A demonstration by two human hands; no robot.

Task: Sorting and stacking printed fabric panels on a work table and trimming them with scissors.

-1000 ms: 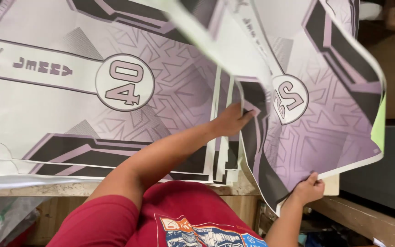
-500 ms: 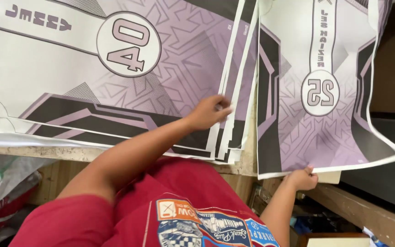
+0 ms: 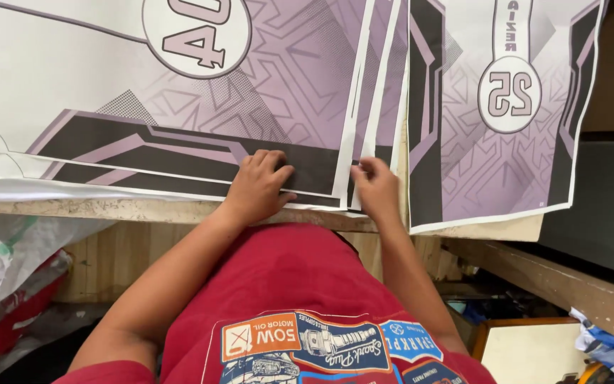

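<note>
Pressing our left hand (image 3: 259, 186) flat, fingers together, we hold down the near edge of the large lilac, black and white printed paper sheet (image 3: 179, 107) stacked on the worn wooden table (image 3: 143, 210). Our right hand (image 3: 376, 186) pinches that stack's right corner, just beside a separate matching printed sheet (image 3: 499, 114).

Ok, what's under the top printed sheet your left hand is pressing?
Under the top printed sheet more sheets' edges fan out by the right hand; the wooden table edge shows below. Left hand flat. Their prints stay covered.
</note>
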